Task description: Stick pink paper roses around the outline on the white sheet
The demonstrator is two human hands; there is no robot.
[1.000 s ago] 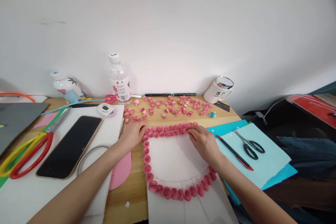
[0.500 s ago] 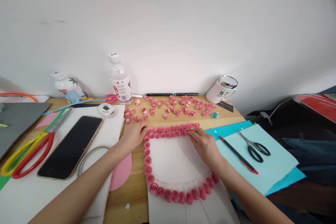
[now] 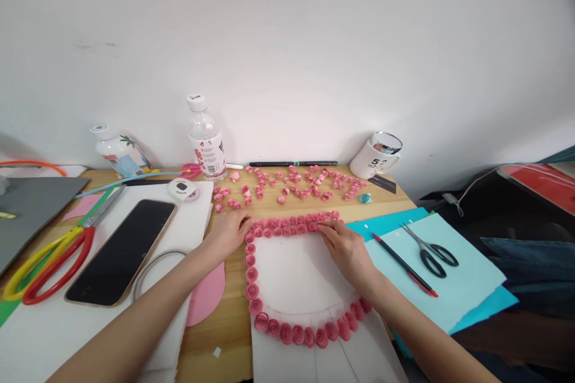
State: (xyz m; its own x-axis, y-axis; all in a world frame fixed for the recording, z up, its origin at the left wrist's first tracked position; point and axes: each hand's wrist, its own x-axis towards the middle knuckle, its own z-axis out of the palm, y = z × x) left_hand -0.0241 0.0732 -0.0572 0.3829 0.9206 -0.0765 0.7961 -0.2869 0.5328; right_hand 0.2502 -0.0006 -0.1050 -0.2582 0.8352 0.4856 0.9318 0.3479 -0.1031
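Observation:
Pink paper roses (image 3: 286, 333) line a drawn outline on a white sheet (image 3: 287, 269), forming a bag-like shape with a double row along its top. My left hand (image 3: 231, 232) is at the top left corner, its fingers closed on a paper rose there. At the right part of the top rows, my right hand (image 3: 345, 248) pinches a paper rose (image 3: 313, 227) between thumb and fingers. Its fingertips partly cover the rose. My right forearm hides some of the outline's right side. Smaller loose paper roses (image 3: 305, 192) lie scattered behind the sheet.
To the left lie a black phone (image 3: 121, 252), large red-and-yellow scissors (image 3: 81, 242) and a tape dispenser (image 3: 182, 188). Behind stand a water bottle (image 3: 207, 146) and a white mug (image 3: 376, 155). On the right, black-handled scissors (image 3: 433, 254) and a pencil (image 3: 404, 264) rest on blue paper (image 3: 471, 275).
The view has shifted slightly. Both hands stay at the top rows of roses, with no clear change in their grip.

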